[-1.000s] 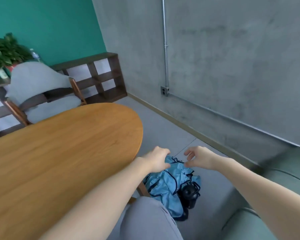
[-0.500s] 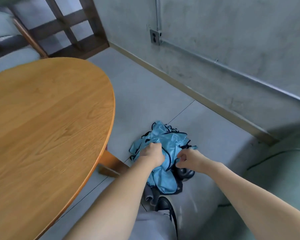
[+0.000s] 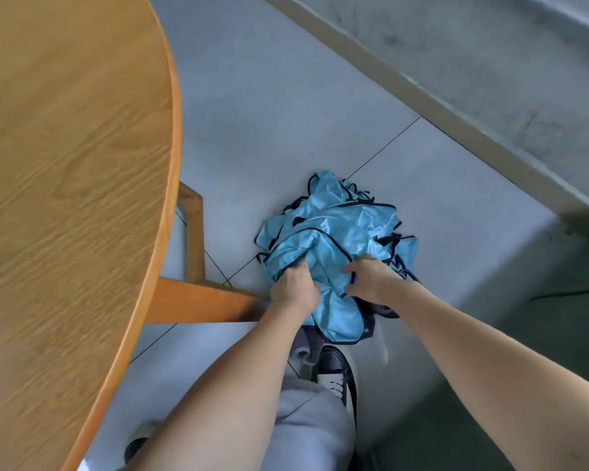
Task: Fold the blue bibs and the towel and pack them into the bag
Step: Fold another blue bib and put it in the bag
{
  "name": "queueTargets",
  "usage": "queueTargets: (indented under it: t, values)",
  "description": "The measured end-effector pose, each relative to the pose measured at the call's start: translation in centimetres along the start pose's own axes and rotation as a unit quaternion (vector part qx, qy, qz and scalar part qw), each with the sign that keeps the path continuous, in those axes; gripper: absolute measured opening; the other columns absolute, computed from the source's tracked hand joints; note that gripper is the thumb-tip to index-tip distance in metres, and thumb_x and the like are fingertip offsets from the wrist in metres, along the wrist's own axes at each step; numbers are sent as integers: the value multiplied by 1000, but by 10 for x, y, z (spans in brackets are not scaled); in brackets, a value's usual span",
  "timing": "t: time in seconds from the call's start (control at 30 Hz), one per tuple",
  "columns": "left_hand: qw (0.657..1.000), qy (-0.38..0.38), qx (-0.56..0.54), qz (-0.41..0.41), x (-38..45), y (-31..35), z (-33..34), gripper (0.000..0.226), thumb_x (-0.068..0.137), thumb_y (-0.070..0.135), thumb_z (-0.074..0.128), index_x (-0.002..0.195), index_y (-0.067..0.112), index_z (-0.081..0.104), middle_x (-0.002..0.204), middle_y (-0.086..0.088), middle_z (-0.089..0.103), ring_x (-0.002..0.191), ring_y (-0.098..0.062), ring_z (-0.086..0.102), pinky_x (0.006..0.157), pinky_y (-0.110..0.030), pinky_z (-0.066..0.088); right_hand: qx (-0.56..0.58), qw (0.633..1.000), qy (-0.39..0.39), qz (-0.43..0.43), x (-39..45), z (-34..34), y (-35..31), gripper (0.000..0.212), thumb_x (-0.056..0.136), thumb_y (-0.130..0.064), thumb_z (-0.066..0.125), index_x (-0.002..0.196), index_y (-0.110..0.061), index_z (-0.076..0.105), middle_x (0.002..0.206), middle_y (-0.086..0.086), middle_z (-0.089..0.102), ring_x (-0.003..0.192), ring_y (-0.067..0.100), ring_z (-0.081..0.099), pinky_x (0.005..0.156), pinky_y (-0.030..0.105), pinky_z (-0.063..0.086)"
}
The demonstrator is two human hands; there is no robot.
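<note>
While both hands [image 3: 295,283] [image 3: 371,278] grip them, blue bibs [image 3: 337,229] lie crumpled (on floor).

- Bright, even, soft daylight; no glare.
- Faint shadow on the floor [image 3: 286,96] under the table [image 3: 65,164] edge.
- Motion blur toward 9 and 6 o'clock.
- Wide-angle bending at the edges.

The blue bibs [image 3: 334,232] — shiny light-blue cloth edged in dark trim — lie crumpled in one heap on the grey floor [image 3: 269,113], just beside the table's edge.
</note>
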State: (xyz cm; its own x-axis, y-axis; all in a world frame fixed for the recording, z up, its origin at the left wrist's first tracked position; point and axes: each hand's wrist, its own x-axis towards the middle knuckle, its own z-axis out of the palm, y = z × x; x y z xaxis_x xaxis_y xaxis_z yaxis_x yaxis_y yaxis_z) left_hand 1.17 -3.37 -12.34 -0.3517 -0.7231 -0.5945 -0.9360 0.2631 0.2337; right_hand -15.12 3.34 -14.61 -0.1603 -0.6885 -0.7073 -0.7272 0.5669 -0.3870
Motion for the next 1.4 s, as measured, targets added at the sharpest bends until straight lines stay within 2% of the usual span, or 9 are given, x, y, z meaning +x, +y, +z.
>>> queueTargets:
  t: [0.13, 0.37, 0.53, 0.67, 0.8, 0.97, 1.1, 1.23, 1.4]
  values:
    - [1000, 2, -2, 0, 4, -9, 0, 40, 100, 30, 54, 137, 17, 48, 124, -10, 63, 110, -33, 63, 88, -43, 54, -28, 999, -6, 20, 9, 5, 0, 62, 90, -32, 66, 148, -21, 46, 145, 5, 43, 130, 29, 49, 104, 41, 47]
    - [1000, 23, -1, 15, -11, -12, -16, 39, 101, 29, 54, 137, 16, 47, 119, -10, 64, 102, -32, 65, 77, -38, 52, 27, 998, 59, -12, -17, -7, 9, 59, 94, -19, 62, 150, -16, 46, 154, 0, 39, 136, 23, 45, 109, 29, 38]
    - [998, 48, -6, 33, -37, -5, -37, 50, 102, 30, 54, 148, 19, 40, 130, -9, 61, 113, -33, 62, 81, -39, 49, 43, 989, 129, -62, -50, -24, 2, 51, 91, -13, 59, 142, -17, 57, 151, 0, 47, 110, 18, 62, 96, 21, 42]
    - [994, 84, -20, 61, -61, 8, -55, 56, 102, 33, 56, 151, 19, 35, 133, -9, 57, 113, -31, 62, 84, -41, 51, 24, 977, 178, -117, -81, -42, -15, 51, 93, -11, 56, 143, -17, 56, 150, -2, 46, 85, 11, 58, 86, 15, 38]
    - [986, 112, -78, 96, -77, 22, -79, 76, 95, 38, 67, 157, 26, 25, 148, -6, 45, 126, -30, 55, 93, -44, 52, 12, 959, 232, -159, -111, -68, -32, 57, 94, -6, 51, 149, -19, 47, 154, -4, 39, 91, 16, 55, 84, 20, 40]
    - [967, 174, -138, 129, -98, 47, -126, 72, 92, 36, 71, 154, 25, 35, 150, -3, 45, 135, -27, 47, 103, -40, 42, 26, 924, 316, -216, -157, -104, -56, 58, 92, 1, 46, 147, -17, 49, 152, -5, 43, 112, 22, 59, 93, 25, 44]
    - [945, 235, -184, 133, -122, 70, -167, 49, 93, 26, 66, 141, 24, 53, 137, -4, 58, 126, -27, 55, 96, -37, 45, 35, 904, 351, -241, -199, -133, -77, 56, 95, 1, 44, 148, -17, 48, 153, -8, 40, 111, 15, 57, 93, 17, 40]
    - [933, 266, -206, 130, -157, 83, -206, 13, 96, 27, 62, 101, 16, 69, 95, -5, 66, 94, -32, 63, 71, -34, 45, 48, 878, 403, -256, -242, -166, -90, 54, 96, -1, 46, 147, -17, 49, 152, -9, 41, 89, 11, 56, 88, 22, 44]
    - [911, 315, -214, 156, -210, 94, -254, 25, 95, 26, 59, 73, 15, 54, 78, -5, 61, 79, -33, 59, 59, -38, 43, 51, 848, 453, -270, -299, -204, -112, 57, 91, 1, 47, 144, -19, 53, 146, -13, 45, 84, 5, 57, 87, 20, 44]
